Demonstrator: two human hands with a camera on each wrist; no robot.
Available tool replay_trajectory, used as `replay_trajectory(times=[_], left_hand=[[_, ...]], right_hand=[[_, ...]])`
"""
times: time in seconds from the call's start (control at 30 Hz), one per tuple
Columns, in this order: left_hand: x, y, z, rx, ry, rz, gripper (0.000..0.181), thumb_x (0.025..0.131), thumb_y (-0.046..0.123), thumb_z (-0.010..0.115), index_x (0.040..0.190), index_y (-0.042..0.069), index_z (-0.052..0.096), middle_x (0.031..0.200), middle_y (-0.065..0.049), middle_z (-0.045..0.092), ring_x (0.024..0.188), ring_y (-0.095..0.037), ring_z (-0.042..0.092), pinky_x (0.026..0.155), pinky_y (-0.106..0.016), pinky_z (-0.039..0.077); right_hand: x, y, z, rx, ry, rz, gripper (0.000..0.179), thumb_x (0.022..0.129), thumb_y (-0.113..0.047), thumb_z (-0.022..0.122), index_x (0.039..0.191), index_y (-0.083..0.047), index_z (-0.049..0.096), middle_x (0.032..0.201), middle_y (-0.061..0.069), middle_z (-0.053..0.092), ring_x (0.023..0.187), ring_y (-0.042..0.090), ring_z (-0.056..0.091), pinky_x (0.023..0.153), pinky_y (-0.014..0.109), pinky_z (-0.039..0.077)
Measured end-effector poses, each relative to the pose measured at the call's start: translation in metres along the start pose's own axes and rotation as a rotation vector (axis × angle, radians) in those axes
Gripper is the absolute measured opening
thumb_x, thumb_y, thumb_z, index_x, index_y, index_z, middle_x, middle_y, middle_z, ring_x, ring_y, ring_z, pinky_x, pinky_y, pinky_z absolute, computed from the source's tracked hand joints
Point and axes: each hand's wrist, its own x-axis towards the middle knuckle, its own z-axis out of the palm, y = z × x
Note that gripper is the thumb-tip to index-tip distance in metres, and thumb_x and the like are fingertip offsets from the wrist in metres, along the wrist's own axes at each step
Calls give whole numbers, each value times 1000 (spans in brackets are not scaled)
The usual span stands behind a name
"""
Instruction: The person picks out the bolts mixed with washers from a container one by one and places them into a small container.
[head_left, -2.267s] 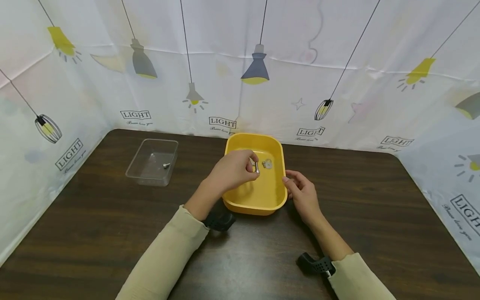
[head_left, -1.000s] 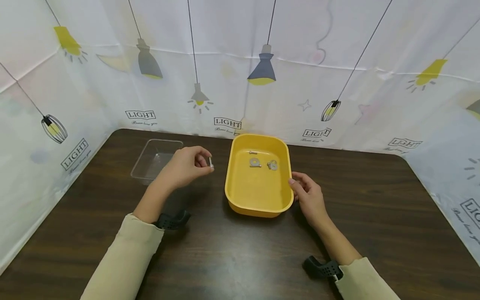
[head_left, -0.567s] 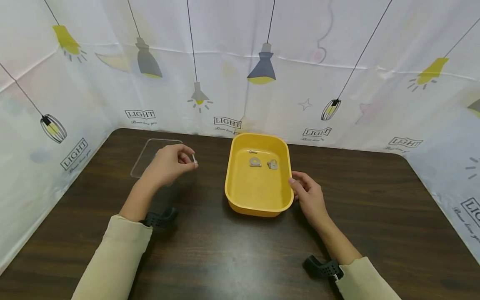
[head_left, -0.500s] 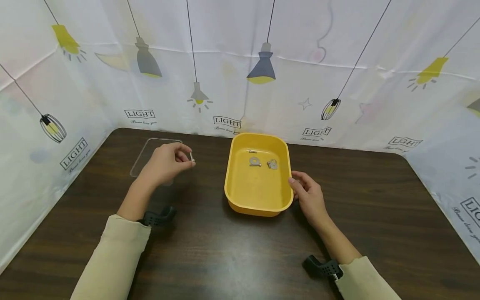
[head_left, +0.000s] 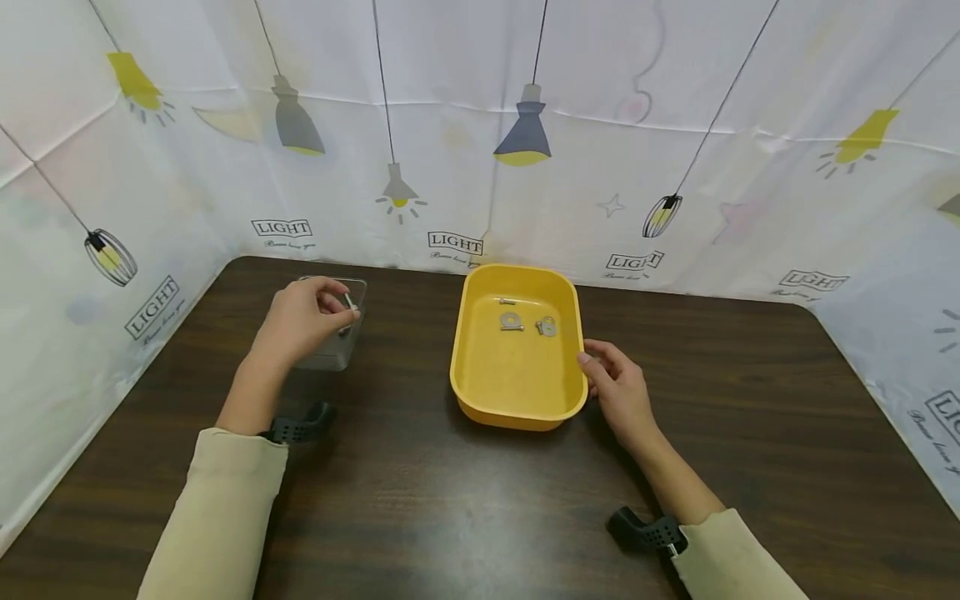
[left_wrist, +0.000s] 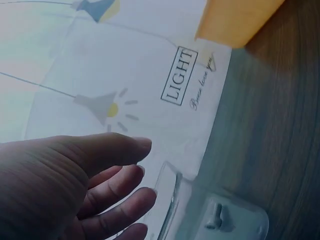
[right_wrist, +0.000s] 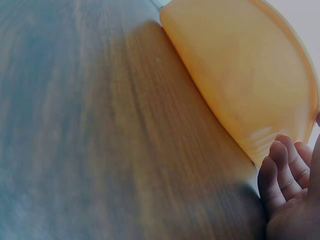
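Note:
In the head view my left hand (head_left: 303, 321) pinches a small metal bolt (head_left: 350, 302) between thumb and fingertips, above a clear plastic box (head_left: 330, 360). The hand covers much of that box. Another bolt (left_wrist: 216, 216) lies inside it, seen in the left wrist view, where the pinched one is hidden. My right hand (head_left: 618, 387) holds the right side of a yellow bin (head_left: 517, 417), thumb at the rim and fingers along the outer wall (right_wrist: 240, 85). Inside the bin lie bolts, one at the back (head_left: 507, 301), and flat washers (head_left: 510, 319).
Both containers stand on a dark wooden table (head_left: 450, 508), the clear box to the left of the bin. A white curtain (head_left: 420, 192) printed with lamps hangs behind the table and along its sides. Each wrist wears a black strap (head_left: 648, 531).
My left hand has lifted a bolt out of the yellow bin and carried it left, over the clear box. The right hand has stayed at the bin's side.

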Motion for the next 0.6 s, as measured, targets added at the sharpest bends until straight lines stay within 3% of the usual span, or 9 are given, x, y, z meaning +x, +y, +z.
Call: replay_trajectory(times=[0.37, 0.6], left_hand=[[2, -10, 4, 9, 22, -40, 43, 94, 29, 69, 128, 2, 61, 102, -15, 73, 94, -30, 66, 84, -47, 52], [4, -18, 6, 10, 18, -43, 43, 95, 28, 69, 127, 1, 61, 103, -17, 74, 94, -31, 66, 83, -47, 52]], right_hand=[[0, 0, 0, -10, -1, 6, 42, 104, -32, 55, 135, -3, 58, 80, -3, 59, 66, 6, 57, 63, 21, 53], [0, -1, 0, -13, -6, 7, 43, 104, -33, 55, 135, -4, 59, 80, -2, 59, 66, 6, 56, 63, 21, 53]])
